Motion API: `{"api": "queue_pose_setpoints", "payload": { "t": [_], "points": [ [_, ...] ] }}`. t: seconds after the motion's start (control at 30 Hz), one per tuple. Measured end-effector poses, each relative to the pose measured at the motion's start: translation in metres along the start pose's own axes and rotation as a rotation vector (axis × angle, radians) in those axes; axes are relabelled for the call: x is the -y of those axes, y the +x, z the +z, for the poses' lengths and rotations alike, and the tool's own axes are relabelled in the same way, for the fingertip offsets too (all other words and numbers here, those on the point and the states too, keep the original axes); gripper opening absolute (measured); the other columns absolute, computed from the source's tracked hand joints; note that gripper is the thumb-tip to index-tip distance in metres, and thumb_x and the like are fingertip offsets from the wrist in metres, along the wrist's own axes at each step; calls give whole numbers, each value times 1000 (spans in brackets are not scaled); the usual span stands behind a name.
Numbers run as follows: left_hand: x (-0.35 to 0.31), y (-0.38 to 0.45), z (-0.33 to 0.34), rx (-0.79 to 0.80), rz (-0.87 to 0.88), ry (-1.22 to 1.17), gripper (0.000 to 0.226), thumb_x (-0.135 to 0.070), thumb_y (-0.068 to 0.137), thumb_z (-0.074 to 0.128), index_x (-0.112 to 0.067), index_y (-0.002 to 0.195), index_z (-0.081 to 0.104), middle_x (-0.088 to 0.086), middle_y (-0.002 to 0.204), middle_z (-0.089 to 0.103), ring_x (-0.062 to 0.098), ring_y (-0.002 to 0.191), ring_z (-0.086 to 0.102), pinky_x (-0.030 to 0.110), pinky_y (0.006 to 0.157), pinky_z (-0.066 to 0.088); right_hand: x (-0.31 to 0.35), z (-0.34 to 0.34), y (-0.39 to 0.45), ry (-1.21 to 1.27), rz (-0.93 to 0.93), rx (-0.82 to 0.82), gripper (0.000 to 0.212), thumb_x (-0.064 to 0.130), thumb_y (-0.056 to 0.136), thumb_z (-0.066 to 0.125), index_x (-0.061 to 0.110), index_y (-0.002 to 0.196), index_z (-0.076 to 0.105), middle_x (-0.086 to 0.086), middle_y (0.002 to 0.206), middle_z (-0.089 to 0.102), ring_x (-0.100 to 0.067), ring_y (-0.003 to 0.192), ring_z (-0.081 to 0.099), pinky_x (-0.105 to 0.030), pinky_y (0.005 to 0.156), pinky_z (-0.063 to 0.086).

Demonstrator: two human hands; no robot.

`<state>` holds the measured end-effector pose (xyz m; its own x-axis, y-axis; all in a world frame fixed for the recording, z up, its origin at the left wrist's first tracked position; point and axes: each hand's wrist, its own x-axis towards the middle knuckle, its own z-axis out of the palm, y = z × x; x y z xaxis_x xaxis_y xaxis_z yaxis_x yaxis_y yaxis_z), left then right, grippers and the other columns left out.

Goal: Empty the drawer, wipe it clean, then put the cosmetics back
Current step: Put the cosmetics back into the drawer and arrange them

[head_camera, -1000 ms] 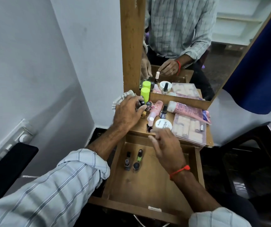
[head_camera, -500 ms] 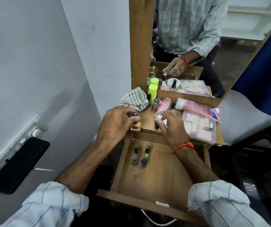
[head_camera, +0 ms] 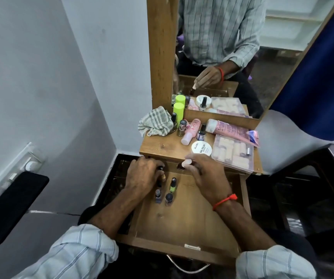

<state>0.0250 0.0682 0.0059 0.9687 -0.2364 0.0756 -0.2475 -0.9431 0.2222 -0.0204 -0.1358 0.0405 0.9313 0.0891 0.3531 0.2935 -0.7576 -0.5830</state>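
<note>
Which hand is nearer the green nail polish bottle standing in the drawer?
Left. The left hand is just beside the green nail polish bottle, setting down another bottle; the right hand is farther off, toward the drawer's back right.

The left hand [head_camera: 143, 175] has come down off the tabletop [head_camera: 163, 147] and now sits inside the open drawer [head_camera: 184, 222], gripping a small black-capped bottle [head_camera: 160, 171] just above the three bottles [head_camera: 165, 193] standing by its fingertips. A second ago it was up beside the checked cloth [head_camera: 155, 122], which now lies uncovered, well beyond the knuckles. The right hand [head_camera: 207, 176] has also drawn back from the tabletop, pinching a white-capped bottle [head_camera: 186, 163] at the drawer's far edge, ahead of its fingers.
</note>
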Motion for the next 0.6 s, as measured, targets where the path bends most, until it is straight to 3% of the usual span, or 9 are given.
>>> {"api": "queue_pose_setpoints", "payload": {
  "t": [0.2, 0.43, 0.6],
  "points": [
    [0, 3, 10, 1, -12, 54, 32, -39, 96, 63, -40, 128, 65, -9, 122, 71, 18, 114, 58, 38, 97, 43, -5, 29, -4, -136, 6, 181, 25, 28, 99, 51, 22, 121, 63, 4, 123, 67, -18, 110, 64, -41, 87, 55],
    [5, -3, 7, 1, -9, -45, 36, -29, 96, 65, -38, 131, 63, -9, 128, 69, 19, 117, 58, 39, 100, 43, -16, 54, -3, -232, 37, 284, 24, 32, 99, 50, 29, 122, 55, 4, 121, 67, -20, 108, 65, -43, 83, 56],
    [9, -9, -6, -127, -2, -217, 35, -8, 97, 59, -29, 123, 72, -7, 128, 68, 18, 118, 61, 42, 101, 48, -24, 64, 3, -278, 39, 332, 18, 32, 98, 50, 36, 116, 51, 7, 116, 67, -22, 103, 66, -43, 78, 57]
  ]
}}
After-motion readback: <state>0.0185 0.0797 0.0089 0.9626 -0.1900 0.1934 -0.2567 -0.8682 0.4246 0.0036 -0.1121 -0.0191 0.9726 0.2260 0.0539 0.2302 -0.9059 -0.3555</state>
